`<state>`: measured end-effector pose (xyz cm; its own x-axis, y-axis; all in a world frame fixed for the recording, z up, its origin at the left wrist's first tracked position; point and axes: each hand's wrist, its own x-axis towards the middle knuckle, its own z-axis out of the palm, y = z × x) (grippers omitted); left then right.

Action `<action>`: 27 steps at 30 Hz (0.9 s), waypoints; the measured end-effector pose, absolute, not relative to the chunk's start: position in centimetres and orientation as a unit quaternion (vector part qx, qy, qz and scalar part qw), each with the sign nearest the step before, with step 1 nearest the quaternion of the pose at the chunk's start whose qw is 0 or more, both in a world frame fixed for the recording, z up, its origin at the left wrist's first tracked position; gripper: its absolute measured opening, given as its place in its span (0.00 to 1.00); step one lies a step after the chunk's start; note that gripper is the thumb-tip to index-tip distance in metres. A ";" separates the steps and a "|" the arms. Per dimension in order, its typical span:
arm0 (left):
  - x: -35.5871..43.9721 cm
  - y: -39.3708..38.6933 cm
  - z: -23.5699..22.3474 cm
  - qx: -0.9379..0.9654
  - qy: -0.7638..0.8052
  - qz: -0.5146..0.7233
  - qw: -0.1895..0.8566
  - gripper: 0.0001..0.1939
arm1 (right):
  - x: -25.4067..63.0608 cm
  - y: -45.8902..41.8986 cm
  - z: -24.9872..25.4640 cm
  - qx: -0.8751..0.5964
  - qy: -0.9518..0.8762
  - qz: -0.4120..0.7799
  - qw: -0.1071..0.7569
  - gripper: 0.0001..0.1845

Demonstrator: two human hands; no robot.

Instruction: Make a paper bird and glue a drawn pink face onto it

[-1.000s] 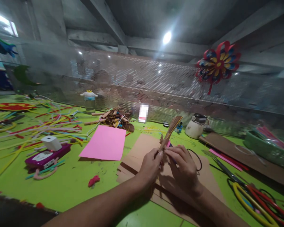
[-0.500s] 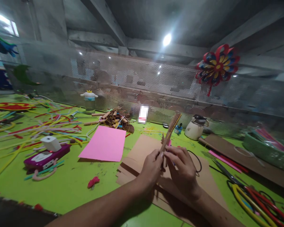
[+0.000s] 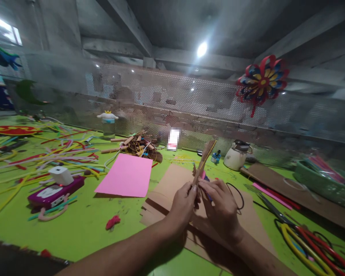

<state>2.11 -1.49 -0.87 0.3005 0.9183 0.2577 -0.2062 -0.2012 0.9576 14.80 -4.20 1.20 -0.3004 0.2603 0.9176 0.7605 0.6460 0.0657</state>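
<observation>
My left hand point(image 3: 181, 205) is closed round the lower end of a bundle of thin brown paper strips point(image 3: 204, 159), which leans up and to the right and flares at its top. A yellow edge runs along its right side. My right hand point(image 3: 222, 203) pinches at the bundle's lower part, fingertips close to my left thumb; what exactly they grip is hidden. Beneath both hands lie sheets of brown kraft paper point(image 3: 169, 182). A pink sheet of paper point(image 3: 126, 174) rests to their left.
Scissors with yellow and red handles point(image 3: 293, 241) lie at the right, near a green basket point(image 3: 319, 182). A purple power strip point(image 3: 57, 191) with a white plug and many coloured strips point(image 3: 66, 155) are at left. Behind stand a pile of brown scraps point(image 3: 140, 143) and a white jug point(image 3: 236, 157).
The bundle tilts slightly lower and further left at its base, and its top looks more spread. My right fingers have shifted a little closer to my left thumb.
</observation>
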 end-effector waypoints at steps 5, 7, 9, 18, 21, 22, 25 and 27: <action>2.0 -1.8 -0.5 0.590 0.298 0.513 0.548 0.16 | 14.7 -4.2 1.1 -0.334 -0.763 -0.257 0.490 0.21; 2.0 -1.9 -0.6 0.583 0.295 0.515 0.555 0.16 | 14.6 -4.3 1.1 -0.332 -0.763 -0.259 0.490 0.21; 2.1 -1.8 -0.8 0.573 0.292 0.518 0.564 0.16 | 14.6 -4.3 1.1 -0.333 -0.764 -0.258 0.489 0.21; 2.2 -1.9 -0.6 0.547 0.291 0.532 0.578 0.19 | 14.3 -4.4 1.4 -0.323 -0.765 -0.255 0.496 0.21; 2.2 -2.0 -0.6 0.539 0.289 0.534 0.584 0.20 | 14.2 -4.4 1.5 -0.321 -0.767 -0.253 0.494 0.20; 2.2 -1.9 -0.7 0.536 0.287 0.534 0.588 0.20 | 14.2 -4.4 1.5 -0.322 -0.768 -0.252 0.493 0.20; 2.2 -1.9 -0.7 0.523 0.282 0.537 0.598 0.20 | 14.3 -4.3 1.4 -0.326 -0.769 -0.251 0.489 0.19; 2.1 -1.8 -0.7 0.522 0.278 0.537 0.601 0.19 | 14.4 -4.2 1.2 -0.329 -0.769 -0.253 0.486 0.19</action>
